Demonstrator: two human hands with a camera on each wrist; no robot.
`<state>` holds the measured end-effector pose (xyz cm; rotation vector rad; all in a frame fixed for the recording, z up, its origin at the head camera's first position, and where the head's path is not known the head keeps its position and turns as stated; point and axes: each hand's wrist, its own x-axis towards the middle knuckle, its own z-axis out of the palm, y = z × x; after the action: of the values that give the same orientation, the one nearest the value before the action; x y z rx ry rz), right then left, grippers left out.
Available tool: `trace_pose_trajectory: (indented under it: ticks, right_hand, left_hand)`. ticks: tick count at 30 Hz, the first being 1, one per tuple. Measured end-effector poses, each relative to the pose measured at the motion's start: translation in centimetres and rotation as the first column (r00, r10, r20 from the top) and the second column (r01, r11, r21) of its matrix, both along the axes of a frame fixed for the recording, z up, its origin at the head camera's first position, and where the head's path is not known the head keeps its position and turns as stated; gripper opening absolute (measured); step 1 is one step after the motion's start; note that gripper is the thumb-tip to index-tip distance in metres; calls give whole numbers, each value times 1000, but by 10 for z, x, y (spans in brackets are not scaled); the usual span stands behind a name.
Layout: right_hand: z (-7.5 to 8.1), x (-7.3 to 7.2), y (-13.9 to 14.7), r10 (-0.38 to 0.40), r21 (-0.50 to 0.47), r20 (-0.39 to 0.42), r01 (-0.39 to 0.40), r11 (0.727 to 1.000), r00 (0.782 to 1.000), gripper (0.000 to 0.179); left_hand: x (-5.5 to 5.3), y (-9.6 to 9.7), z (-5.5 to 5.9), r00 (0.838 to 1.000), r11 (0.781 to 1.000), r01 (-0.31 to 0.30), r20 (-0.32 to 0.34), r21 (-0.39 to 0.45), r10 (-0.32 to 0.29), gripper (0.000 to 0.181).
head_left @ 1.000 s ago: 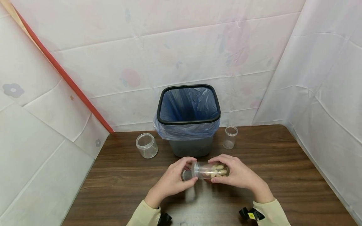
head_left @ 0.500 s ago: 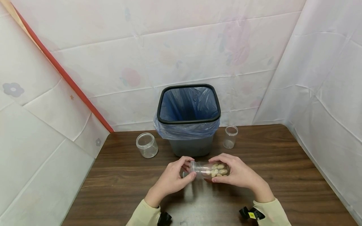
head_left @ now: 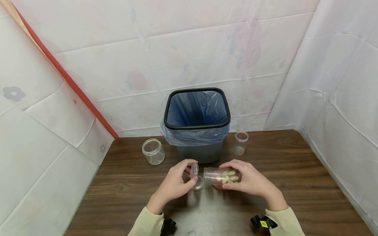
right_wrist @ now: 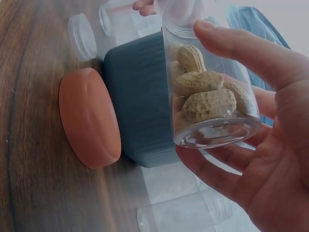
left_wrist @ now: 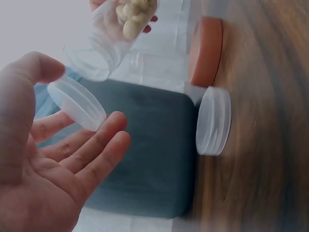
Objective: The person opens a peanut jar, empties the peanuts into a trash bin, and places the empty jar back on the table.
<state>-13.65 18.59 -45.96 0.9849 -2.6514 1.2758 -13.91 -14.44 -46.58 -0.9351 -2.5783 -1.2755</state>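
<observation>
My left hand pinches a clear plastic screw lid between thumb and fingers, apart from the jar's mouth. A clear plastic jar lies on its side in the grip of my right hand, its open mouth facing left. Unshelled peanuts sit near the jar's base. Below the hands, a second clear lid rests on the table. Beside that lid is a round orange-brown lid or shallow dish, mostly hidden under the jar in the head view.
Behind the hands stands a dark bin lined with a blue bag. A wide clear jar is left of it, and a narrow clear jar right of it, both lidless. Pale cloth surrounds the wooden table.
The lid has come off the jar's mouth and moved left with my left hand. My right hand keeps holding the jar nearly in place. The lid on the table now shows more.
</observation>
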Motion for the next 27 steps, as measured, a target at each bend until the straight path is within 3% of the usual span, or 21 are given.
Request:
trace_pose_trajectory:
  ticks: [9,15,20,27]
  right_hand:
    - [-1,-2,8,-20,10,-19,20,1000,1000,55]
    - [-2,-3,10,-29,10,-45,30,1000,999,57]
    - [-3,-3,11,-29,9,-47,30,1000,998,56]
    - [-3,-1,10,-29,10,-33,29,1000,999,56]
  left_hand:
    - [-6,-22,1,997,994,-70,-32,-80,68,57]
    - [-5,-40,-11,990,961,-138,-45,-238,131,61]
    - [-5,-54,-20,992,929,-121,-26,-348,120,59]
    - [-4,-62,-23,997,907,-68,12,-415,80,57]
